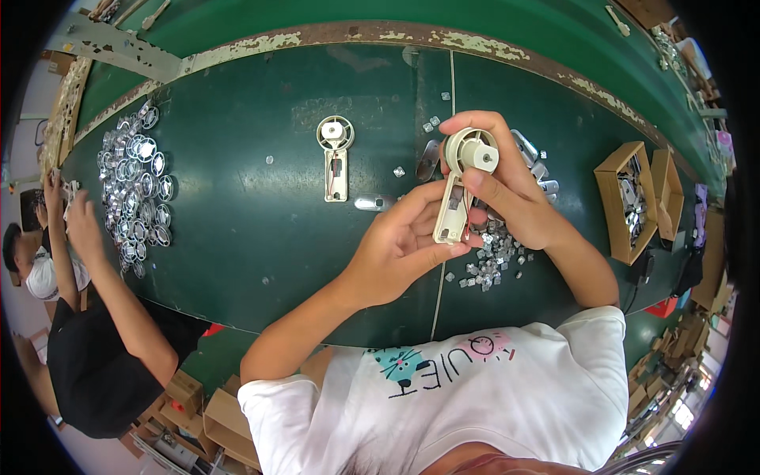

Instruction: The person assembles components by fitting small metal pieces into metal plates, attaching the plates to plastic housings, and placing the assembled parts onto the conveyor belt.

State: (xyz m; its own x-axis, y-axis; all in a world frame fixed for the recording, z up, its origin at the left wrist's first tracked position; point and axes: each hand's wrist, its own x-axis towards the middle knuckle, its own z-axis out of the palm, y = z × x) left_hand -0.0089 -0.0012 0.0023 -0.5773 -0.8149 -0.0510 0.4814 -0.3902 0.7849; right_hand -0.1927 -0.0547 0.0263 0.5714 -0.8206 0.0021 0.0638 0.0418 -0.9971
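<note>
A cream handheld-fan housing [451, 218] is tilted between my two hands, its open side showing a white motor in the round head and red wires in the handle. My left hand [392, 257] grips the handle's lower end, thumb along its bottom edge. My right hand [518, 194] is wrapped round the fan head, its thumb near the motor. Left of them, a second fan housing [336, 182] lies open side up on the table, with motor and wires inside. Small silver square pieces [487, 273] are heaped below my hands. A silver oval cover [374, 203] lies beside my left hand.
Many chrome rings [131, 198] are piled at the table's left. More silver covers [546, 186] lie behind my right hand. Cardboard boxes [606, 202], one holding metal parts, stand at the right. A co-worker's hands [75, 210] are at the left edge. A raised rail [348, 33] borders the far side.
</note>
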